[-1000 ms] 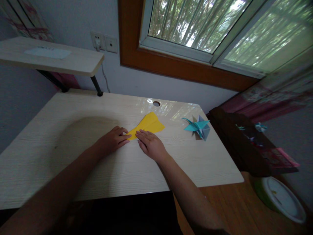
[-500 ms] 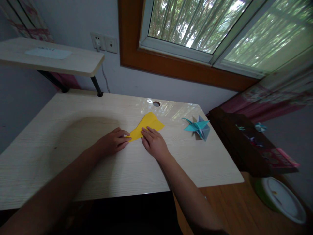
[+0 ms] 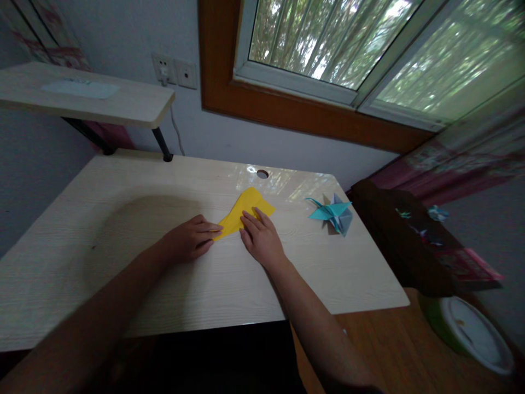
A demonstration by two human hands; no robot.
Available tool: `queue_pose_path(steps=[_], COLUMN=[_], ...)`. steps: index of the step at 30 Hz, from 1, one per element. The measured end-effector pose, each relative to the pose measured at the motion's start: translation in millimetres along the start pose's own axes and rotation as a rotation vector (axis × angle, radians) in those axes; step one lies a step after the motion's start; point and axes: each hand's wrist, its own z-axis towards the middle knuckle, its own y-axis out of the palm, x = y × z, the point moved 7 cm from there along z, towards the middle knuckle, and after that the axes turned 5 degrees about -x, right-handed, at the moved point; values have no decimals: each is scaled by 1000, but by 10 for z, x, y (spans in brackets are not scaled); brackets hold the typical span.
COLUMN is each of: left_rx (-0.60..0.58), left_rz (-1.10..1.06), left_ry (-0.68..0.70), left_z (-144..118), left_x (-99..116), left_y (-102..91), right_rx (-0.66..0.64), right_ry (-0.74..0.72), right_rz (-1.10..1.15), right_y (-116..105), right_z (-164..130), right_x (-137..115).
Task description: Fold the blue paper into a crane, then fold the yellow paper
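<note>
I count two hands on the desk: left hand and right hand. One yellow paper at twelve o'clock of them, one blue paper crane at two o'clock, one green bowl.

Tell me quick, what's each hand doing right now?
Left hand: open, fingertips pressing the near tip of the yellow paper.
Right hand: open, laid flat on the paper, holding nothing.

yellow paper near end hid by hands | bowl blurred
</note>
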Motion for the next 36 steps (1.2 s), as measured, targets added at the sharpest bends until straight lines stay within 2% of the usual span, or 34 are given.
queue_pose_path(steps=[36], left_rx=[95], left_rz=[-100], left_ry=[-12], left_z=[17], left_x=[5], left_y=[-126], right_rx=[0], right_ry=[38], right_rz=[25], right_y=[4], right_z=[-2], right_x=[40])
